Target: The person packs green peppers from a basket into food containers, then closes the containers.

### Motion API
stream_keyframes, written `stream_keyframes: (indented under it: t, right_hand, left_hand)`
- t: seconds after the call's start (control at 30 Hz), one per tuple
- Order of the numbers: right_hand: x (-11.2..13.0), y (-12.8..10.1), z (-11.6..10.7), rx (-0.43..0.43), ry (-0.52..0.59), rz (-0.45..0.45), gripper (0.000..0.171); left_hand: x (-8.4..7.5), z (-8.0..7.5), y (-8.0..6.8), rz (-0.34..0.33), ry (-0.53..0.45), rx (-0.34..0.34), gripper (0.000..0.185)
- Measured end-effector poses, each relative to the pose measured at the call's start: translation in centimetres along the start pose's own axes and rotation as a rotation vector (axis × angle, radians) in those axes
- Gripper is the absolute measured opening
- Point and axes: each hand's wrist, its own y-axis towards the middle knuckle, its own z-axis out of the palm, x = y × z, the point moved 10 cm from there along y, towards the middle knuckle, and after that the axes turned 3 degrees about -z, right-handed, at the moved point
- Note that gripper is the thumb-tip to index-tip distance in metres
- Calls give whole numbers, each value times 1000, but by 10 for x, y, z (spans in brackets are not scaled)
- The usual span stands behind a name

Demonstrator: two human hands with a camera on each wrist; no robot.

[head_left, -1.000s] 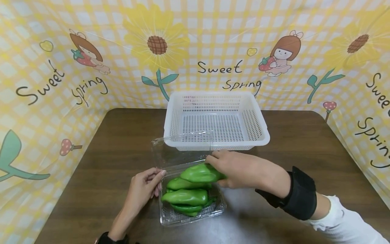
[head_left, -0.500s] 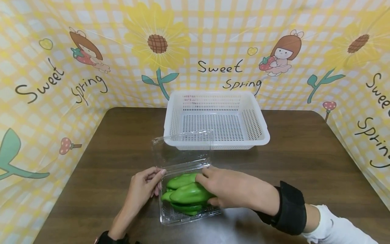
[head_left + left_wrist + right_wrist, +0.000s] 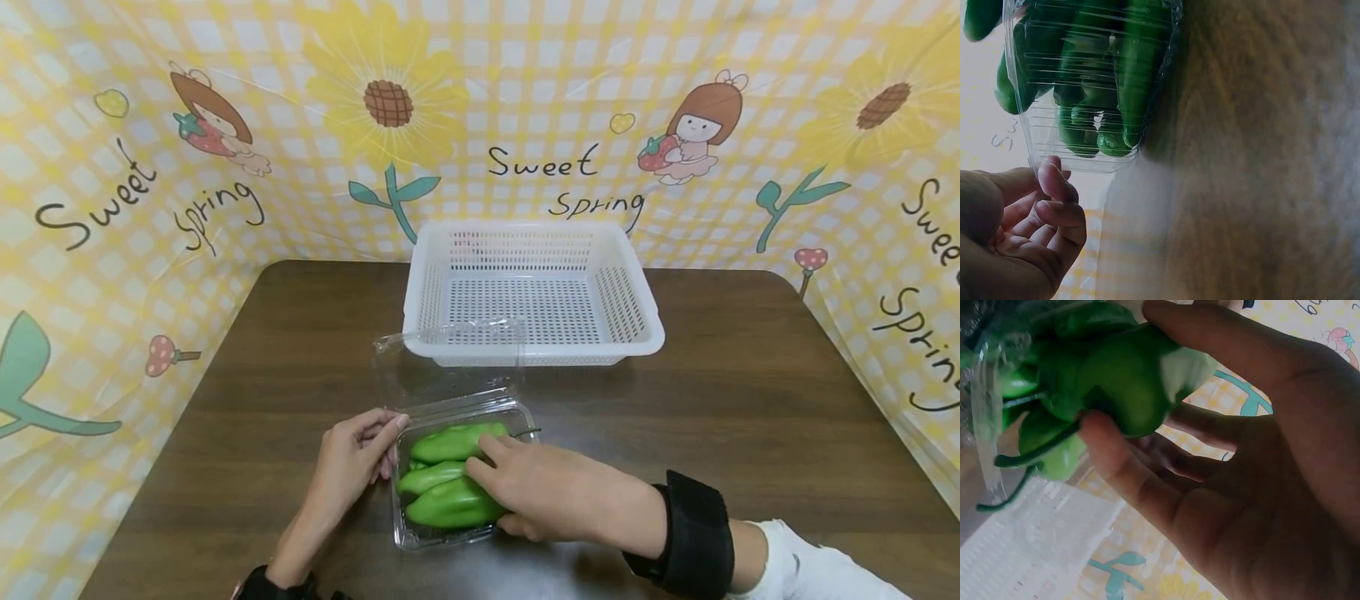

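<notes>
A clear plastic clamshell box point(image 3: 441, 543) with its lid raised holds several green peppers point(image 3: 453, 443). My left hand point(image 3: 352, 454) pinches the box's left rim between thumb and fingers; in the left wrist view, the fingers point(image 3: 1060, 184) meet at the box's corner. On the box's near side, my right hand point(image 3: 562, 492) grips one green pepper point(image 3: 452, 505) by its stem end. In the right wrist view, thumb and fingers lie around that pepper point(image 3: 1129, 381). The right hand hides part of the box's right side.
Behind the box stands a white plastic basket point(image 3: 647, 342) with perforated walls. The raised clear lid point(image 3: 442, 367) overlaps the basket's front in view. Both rest on a dark brown table point(image 3: 735, 400), with a yellow checked cloth point(image 3: 525, 83) hanging around it.
My right hand has brought its pepper from the back of the box toward the near side, lower among the others. Peppers behind it are uncovered. The left hand stays at the rim.
</notes>
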Motion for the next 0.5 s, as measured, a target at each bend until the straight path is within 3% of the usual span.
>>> stream_keyframes:
  t: [0.5]
  right_hand:
    - [15,-1,5,-140,-126,-75,52]
  left_hand:
    - [1,0,0,-6,-3,-1,26]
